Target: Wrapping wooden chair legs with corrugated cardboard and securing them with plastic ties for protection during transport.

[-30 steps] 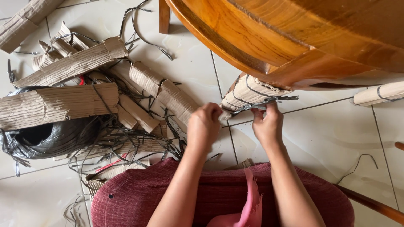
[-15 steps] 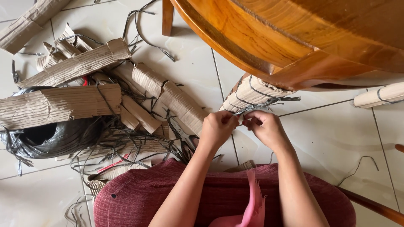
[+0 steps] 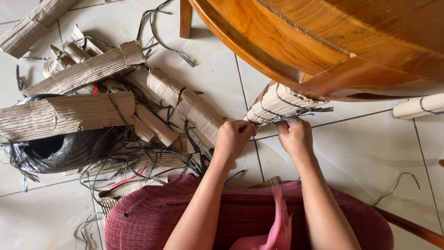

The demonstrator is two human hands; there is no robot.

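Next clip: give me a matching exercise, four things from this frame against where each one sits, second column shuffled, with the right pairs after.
Things:
1. wrapped furniture leg
2. black strap coil
3. cardboard pile
4. pink cloth strip

Places:
A. on the lap, between the forearms
B. far left of the floor, under the cardboard
C. at the fingertips of the left hand and right hand
D. on the tiles left of the hands

Pairs: 1-C, 2-B, 3-D, 4-A
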